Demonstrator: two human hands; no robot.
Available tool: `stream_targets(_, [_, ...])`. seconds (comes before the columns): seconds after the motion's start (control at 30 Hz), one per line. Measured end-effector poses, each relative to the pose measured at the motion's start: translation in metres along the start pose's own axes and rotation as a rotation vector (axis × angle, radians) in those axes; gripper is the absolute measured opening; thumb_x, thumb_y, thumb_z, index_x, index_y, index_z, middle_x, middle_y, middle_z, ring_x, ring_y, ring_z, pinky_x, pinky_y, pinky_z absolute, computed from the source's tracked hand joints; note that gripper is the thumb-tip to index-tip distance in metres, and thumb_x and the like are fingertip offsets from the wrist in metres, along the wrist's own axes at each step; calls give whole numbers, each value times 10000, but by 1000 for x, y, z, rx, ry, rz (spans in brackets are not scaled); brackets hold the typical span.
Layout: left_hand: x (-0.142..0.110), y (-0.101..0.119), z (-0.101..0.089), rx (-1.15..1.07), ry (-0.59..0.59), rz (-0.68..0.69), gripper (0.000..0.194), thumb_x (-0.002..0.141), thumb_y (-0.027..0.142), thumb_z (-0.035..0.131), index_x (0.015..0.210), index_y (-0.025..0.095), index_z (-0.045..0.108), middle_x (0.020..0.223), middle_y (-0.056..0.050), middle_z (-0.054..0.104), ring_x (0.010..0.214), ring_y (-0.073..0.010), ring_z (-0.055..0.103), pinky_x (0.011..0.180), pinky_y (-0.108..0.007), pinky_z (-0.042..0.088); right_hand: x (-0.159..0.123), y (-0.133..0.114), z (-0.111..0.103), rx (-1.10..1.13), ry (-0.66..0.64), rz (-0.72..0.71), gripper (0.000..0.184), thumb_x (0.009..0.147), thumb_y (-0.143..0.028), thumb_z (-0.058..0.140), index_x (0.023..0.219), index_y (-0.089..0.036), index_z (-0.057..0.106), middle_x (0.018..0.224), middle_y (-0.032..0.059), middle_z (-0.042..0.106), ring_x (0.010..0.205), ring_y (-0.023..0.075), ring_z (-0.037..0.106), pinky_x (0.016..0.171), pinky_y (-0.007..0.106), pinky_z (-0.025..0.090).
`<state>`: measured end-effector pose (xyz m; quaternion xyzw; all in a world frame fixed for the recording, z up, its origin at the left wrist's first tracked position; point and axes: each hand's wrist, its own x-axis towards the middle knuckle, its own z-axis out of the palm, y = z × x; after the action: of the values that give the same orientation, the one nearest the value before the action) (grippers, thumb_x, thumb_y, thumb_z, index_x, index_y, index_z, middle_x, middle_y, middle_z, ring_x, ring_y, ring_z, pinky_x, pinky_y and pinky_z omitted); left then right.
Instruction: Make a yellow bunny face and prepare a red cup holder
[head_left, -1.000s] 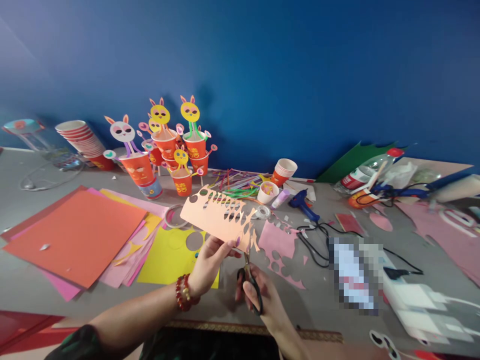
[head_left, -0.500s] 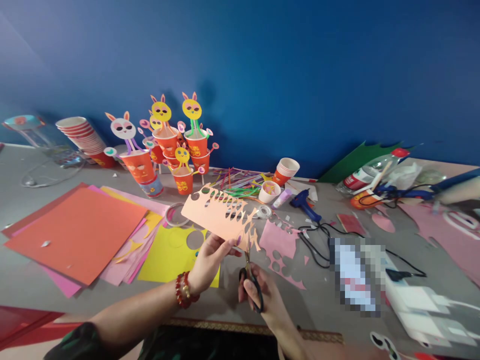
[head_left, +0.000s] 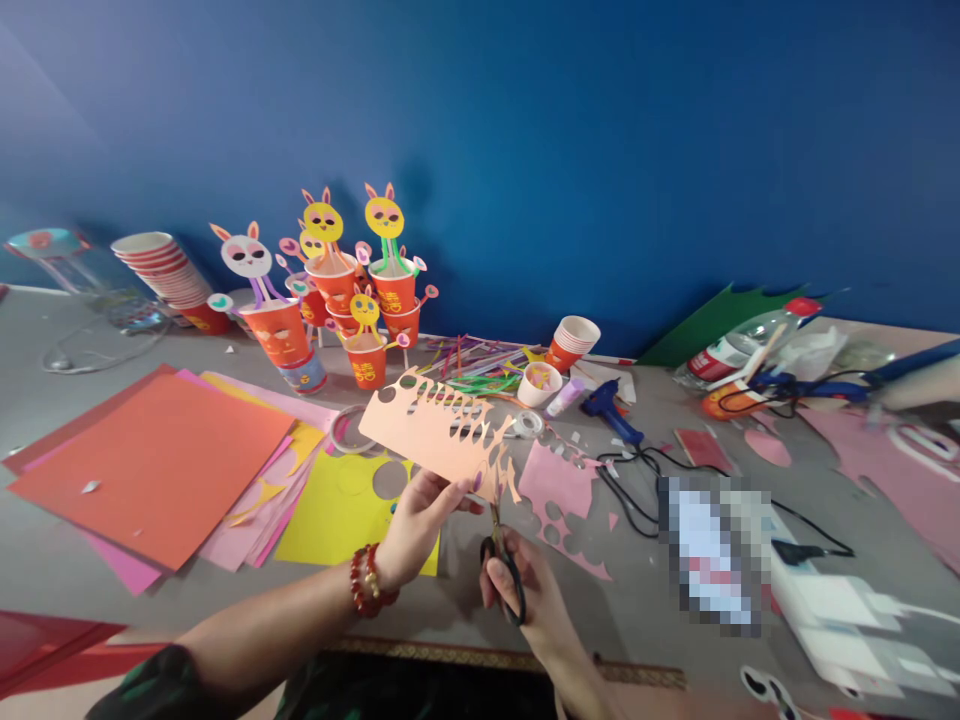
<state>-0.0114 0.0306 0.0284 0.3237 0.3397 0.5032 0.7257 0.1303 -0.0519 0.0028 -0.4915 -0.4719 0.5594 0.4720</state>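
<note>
My left hand [head_left: 420, 515] pinches the lower edge of a peach sheet of paper [head_left: 420, 430], holding it above the table. Rows of pointed oval holes run along the sheet's upper and right sides. In my right hand [head_left: 529, 580] are scissors with black handles [head_left: 513, 590], fingers through the loops. Their blades meet the sheet's lower right part, close to my left fingertips; how far they are apart is too small to tell. Beneath my left hand lies a yellow sheet [head_left: 330, 510] with round holes. To the right rests a pink paper scrap [head_left: 559, 480] with cut-outs.
Orange and pink sheets [head_left: 165, 460] lie stacked at left. Behind stand paper cups with rabbit figures [head_left: 281, 335] and a cup stack [head_left: 165, 275]. Rightward are a blue glue gun [head_left: 613, 412], its black cord, a plastic bottle [head_left: 731, 350] and a white power strip [head_left: 832, 610].
The peach sheet has tilted very slightly, its left end shifting a little left. Both hands stay almost in place, the scissors still at the sheet's lower right edge.
</note>
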Motion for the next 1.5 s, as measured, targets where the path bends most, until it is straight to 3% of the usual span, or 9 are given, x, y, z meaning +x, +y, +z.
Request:
stream_targets(1.0, [-4, 2, 1, 36, -14, 5, 265, 762, 358, 818, 892, 145, 728, 870, -45, 781, 749, -179, 734, 689, -278, 613, 0, 6, 8, 14, 77, -25, 496, 850, -668, 601, 692, -246, 394, 450, -86, 436, 408, 92, 353, 464, 254, 258])
stream_targets(1.5, [-5, 7, 6, 71, 3, 1, 325, 721, 401, 836, 870, 131, 732, 855, -64, 789, 711, -201, 737, 690, -318, 618, 1, -1, 9, -12, 67, -16, 531, 825, -736, 566, 685, -235, 457, 437, -60, 467, 405, 110, 371, 473, 267, 277])
